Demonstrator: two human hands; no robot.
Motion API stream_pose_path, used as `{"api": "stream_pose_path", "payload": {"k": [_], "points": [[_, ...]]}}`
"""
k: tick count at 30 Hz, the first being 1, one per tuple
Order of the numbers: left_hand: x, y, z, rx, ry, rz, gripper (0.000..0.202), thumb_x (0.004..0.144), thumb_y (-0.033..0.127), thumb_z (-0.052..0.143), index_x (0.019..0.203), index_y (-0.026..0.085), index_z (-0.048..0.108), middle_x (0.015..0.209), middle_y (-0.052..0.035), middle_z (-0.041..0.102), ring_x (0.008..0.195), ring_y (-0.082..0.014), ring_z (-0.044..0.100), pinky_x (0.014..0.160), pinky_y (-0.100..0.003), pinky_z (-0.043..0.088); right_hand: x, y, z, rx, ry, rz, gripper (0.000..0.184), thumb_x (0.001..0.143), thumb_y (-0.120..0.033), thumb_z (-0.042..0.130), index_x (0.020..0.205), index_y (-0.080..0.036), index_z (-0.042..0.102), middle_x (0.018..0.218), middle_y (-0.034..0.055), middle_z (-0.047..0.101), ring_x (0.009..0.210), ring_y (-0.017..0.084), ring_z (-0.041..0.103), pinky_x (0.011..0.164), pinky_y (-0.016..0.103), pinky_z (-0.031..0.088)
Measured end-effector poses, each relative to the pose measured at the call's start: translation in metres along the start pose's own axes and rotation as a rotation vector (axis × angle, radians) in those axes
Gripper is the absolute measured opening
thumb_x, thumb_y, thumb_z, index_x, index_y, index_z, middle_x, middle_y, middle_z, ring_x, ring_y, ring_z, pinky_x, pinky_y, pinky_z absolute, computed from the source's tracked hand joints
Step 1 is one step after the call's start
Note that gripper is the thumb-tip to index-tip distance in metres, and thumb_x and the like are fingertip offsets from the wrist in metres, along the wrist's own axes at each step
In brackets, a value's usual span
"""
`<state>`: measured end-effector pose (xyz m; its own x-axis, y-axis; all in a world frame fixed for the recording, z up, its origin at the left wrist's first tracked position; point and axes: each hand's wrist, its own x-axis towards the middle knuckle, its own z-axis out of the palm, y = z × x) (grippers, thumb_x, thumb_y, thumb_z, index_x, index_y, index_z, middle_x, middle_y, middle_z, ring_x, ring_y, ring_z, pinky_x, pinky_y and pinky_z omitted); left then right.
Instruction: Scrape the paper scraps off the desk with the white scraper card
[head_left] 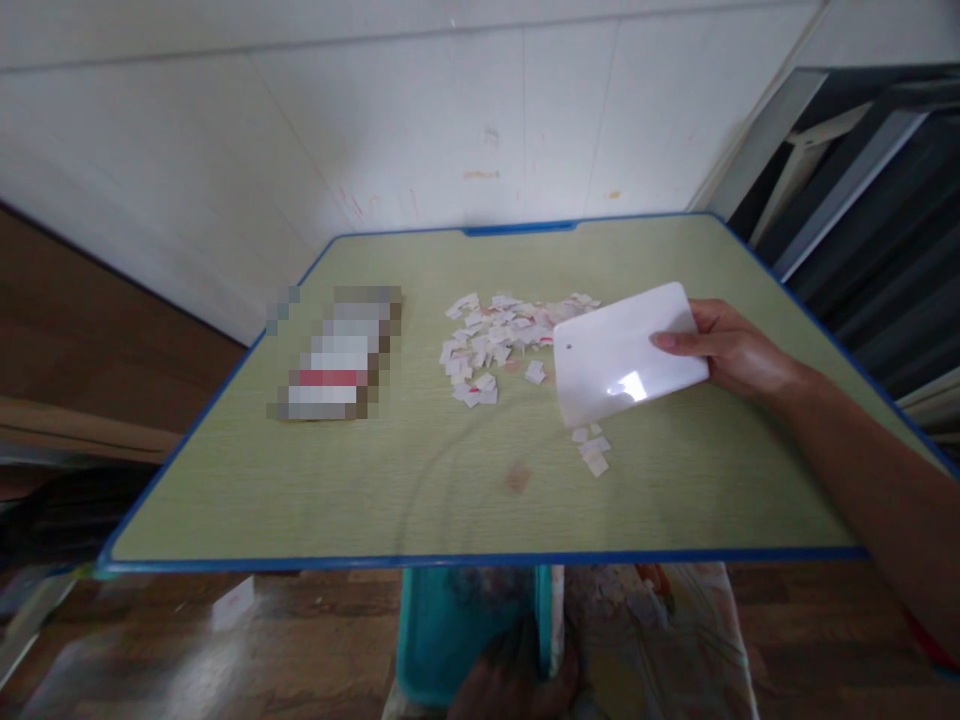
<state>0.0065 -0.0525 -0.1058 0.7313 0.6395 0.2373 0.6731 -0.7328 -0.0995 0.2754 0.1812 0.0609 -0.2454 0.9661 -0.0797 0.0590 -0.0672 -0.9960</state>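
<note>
My right hand grips a white plastic scraper card by its right edge, thumb on top, holding it tilted over the green table. Left of the card lies a heap of several small white and red paper scraps; a few more scraps lie just below the card. My left hand is below the table's front edge, blurred, at the rim of a teal bin; whether it grips the rim I cannot make out.
A flat pixelated object lies on the table's left part. The table has a blue rim and stands against a white wall. Dark panels lean at the right. A wooden floor shows below.
</note>
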Motion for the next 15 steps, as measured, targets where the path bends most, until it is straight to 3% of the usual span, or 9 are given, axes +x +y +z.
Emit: {"api": "stream_pose_path", "payload": {"k": [6,15], "points": [[0.002,-0.001,-0.001,-0.015,-0.04,0.003,0.047,0.06,0.013,0.051,0.105,0.026,0.047,0.065,-0.0016,0.057,0.053,-0.0166,0.053,0.043,-0.026,0.046,-0.001,-0.002,-0.005,-0.061,-0.098,0.092,0.021,0.062,-0.022,0.061,0.083,-0.018,0.063,0.072,0.0003,0.064,0.057,0.012,0.057,0.051,0.022,0.044],[-0.004,0.001,0.004,-0.008,-0.083,0.022,0.043,0.067,0.015,0.048,0.108,0.026,0.045,0.065,-0.0011,0.057,0.054,-0.0163,0.053,0.043,-0.025,0.046,-0.006,-0.006,-0.015,-0.2,-0.39,0.167,0.018,0.066,-0.021,0.058,0.082,-0.016,0.065,0.071,0.0023,0.065,0.058,0.012,0.058,0.051,0.02,0.044]]}}
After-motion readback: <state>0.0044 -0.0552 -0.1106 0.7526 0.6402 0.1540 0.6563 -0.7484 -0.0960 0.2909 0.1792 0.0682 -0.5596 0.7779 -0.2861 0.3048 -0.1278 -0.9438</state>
